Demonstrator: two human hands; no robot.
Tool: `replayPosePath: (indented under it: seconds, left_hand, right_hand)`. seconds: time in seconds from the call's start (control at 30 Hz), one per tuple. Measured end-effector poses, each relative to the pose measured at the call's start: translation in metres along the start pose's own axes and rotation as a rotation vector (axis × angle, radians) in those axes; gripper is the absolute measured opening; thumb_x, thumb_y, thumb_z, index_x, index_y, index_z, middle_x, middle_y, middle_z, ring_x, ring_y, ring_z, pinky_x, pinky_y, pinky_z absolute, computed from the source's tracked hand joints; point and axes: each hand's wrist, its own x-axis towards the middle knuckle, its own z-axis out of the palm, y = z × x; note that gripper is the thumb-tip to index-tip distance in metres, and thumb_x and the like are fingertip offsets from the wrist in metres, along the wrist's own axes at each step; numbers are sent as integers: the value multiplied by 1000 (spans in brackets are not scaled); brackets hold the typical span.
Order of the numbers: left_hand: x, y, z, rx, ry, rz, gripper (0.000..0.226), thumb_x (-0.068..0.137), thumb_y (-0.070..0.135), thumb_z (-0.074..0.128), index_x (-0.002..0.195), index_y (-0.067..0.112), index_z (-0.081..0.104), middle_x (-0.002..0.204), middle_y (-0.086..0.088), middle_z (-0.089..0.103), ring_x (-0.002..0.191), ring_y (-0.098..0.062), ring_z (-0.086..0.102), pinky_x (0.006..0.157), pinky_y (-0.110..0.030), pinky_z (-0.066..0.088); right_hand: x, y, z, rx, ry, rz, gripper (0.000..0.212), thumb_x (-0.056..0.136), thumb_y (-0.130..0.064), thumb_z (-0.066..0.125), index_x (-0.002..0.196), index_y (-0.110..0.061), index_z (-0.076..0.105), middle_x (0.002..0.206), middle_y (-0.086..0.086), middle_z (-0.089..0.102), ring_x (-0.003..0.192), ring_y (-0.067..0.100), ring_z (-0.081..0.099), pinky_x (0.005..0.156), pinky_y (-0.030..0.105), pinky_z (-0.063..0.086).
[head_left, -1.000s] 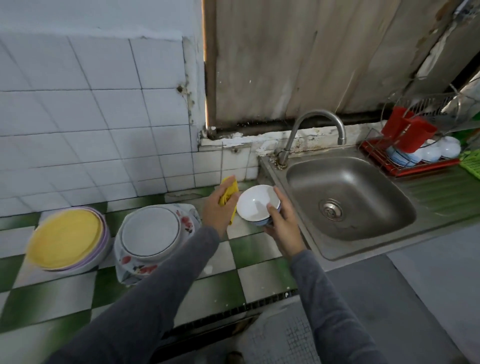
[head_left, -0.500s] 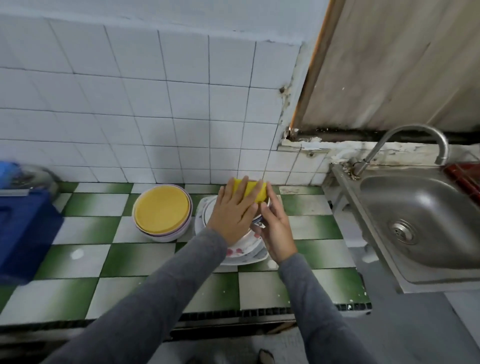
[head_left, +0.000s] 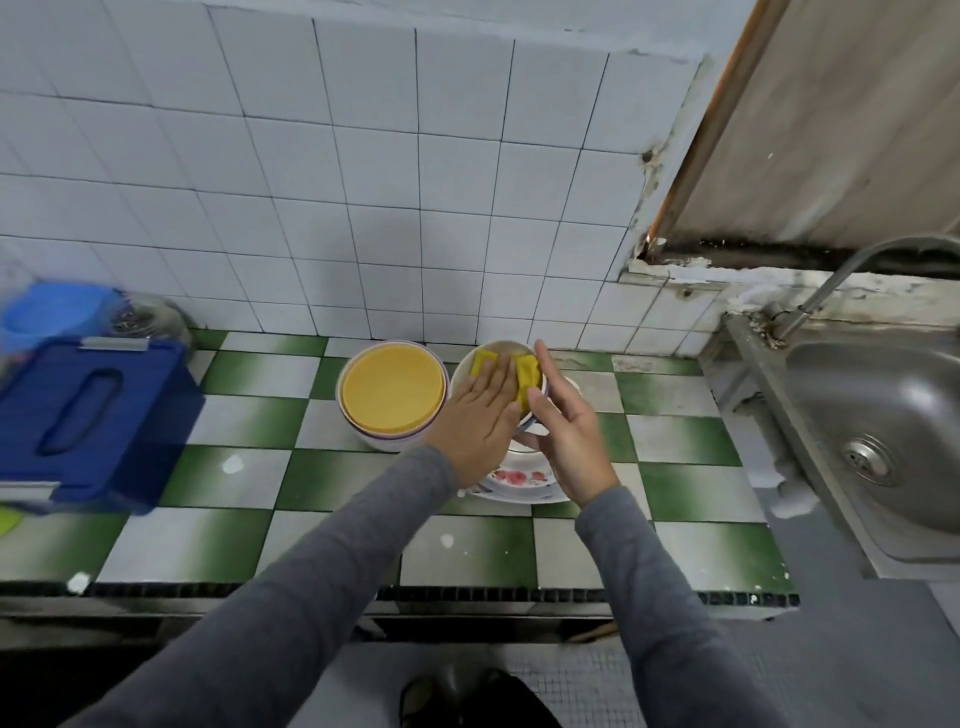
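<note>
A small white bowl (head_left: 491, 354) stands on a stack of flower-patterned dishes (head_left: 519, 478) on the green-and-white tiled counter (head_left: 322, 478). A yellow sponge (head_left: 527, 382) lies inside the bowl. My left hand (head_left: 478, 415) presses on the sponge with straight fingers. Against the bowl's right side, my right hand (head_left: 566, 431) holds the bowl, thumb on the near rim and fingers along the outer wall. Both hands hide most of the bowl.
A stack of bowls with a yellow plate (head_left: 392, 395) on top stands just left of the white bowl. A blue crate (head_left: 93, 415) and a metal pot (head_left: 150, 317) sit at the far left. The steel sink (head_left: 883, 441) and faucet (head_left: 831, 280) are at right.
The bowl came from beside the sink and now stands on the flowered dishes. My left hand pushed the sponge into it. The view swung left.
</note>
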Motion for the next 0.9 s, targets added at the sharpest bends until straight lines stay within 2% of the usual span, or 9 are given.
replayPosePath:
  seconds: [0.1,0.2,0.33,0.43,0.53,0.67,0.73,0.83,0.9]
  left_hand:
    - [-3,0,-7,-122,-42,63,50,110,28,16,156,23,-3,158,12,-13,142,-1,-18,118,-20,-11]
    - [-3,-5,-15,-160,-41,105,49,110,25,23,156,24,7,162,13,1,147,0,-9,122,-23,-5]
    - [3,-2,-20,41,43,78,51,108,32,15,158,25,12,164,10,9,152,-7,-2,124,-29,-2]
    - [5,5,-23,158,77,9,63,98,41,5,158,25,14,166,4,8,153,-12,4,125,-31,2]
    - [5,16,-27,58,127,-31,64,96,41,11,156,24,26,164,2,23,151,-15,20,121,-29,10]
    - [11,33,-34,-131,201,-65,47,107,32,24,150,22,41,156,3,39,146,-15,31,118,-26,19]
    - [19,34,-38,-160,139,-93,45,109,28,26,152,24,37,159,6,35,147,-13,27,119,-25,15]
    - [32,30,-42,-10,-5,-78,49,109,31,18,158,26,15,165,7,12,152,-9,8,116,-19,-1]
    - [39,27,-41,59,-65,-95,50,109,32,13,158,25,3,166,7,0,153,-9,-1,115,-19,-7]
  right_hand:
    - [1,-1,-3,1,-17,2,47,103,-18,53,142,-45,51,148,-12,51,134,13,52,94,44,57]
    - [4,-3,-2,18,-17,-6,45,103,-22,54,139,-49,50,147,-17,50,133,12,53,94,44,57]
    - [13,-1,-1,45,-12,-26,48,100,-30,57,143,-50,46,154,-7,44,133,16,53,98,48,55]
    - [22,-6,-6,30,-4,-44,47,100,-30,58,141,-52,48,154,-9,44,132,15,54,100,52,53]
    - [29,-13,-16,7,-18,-59,47,101,-28,56,142,-50,47,148,-16,47,122,8,62,100,50,53]
    - [37,-21,-23,-5,-37,-73,47,96,-35,59,137,-56,49,150,-11,49,124,15,61,97,47,55]
    - [43,-22,-26,4,-33,-72,47,95,-35,59,137,-53,50,150,-8,48,125,19,60,95,46,57]
    - [51,-22,-28,40,-19,-69,44,99,-29,57,137,-51,51,150,-5,47,130,21,56,95,50,56]
    - [56,-22,-28,41,-20,-63,43,101,-26,57,136,-51,53,153,-3,45,132,22,54,96,53,55]
